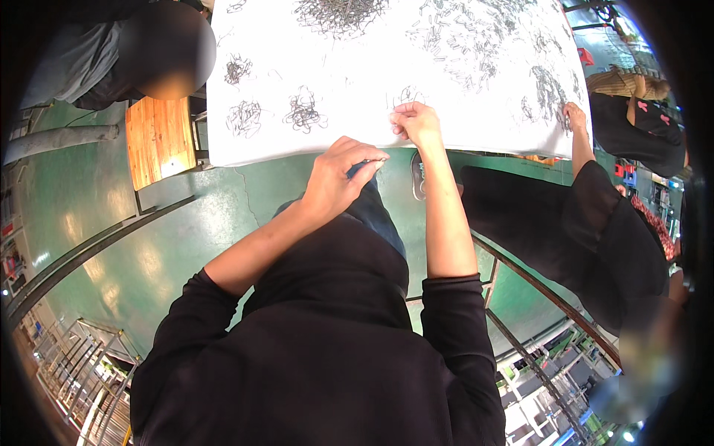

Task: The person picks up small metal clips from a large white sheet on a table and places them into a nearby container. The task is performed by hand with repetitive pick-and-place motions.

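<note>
My left hand is just off the front edge of the white-covered table. Its thumb and forefinger meet at the tips, and whatever they pinch is too small to make out. Over the table's near edge, my right hand has its fingers curled together; what they hold, if anything, cannot be seen. Just beyond it lies a small heap of thin dark loops. Left of that are tangled piles of similar loops, one straight ahead of my left hand and another near the table's left corner.
A large dark pile lies at the far side, with many short dark pieces scattered to its right. At right, a co-worker's hand touches more dark pieces. A wooden stool stands at left, near another person in grey.
</note>
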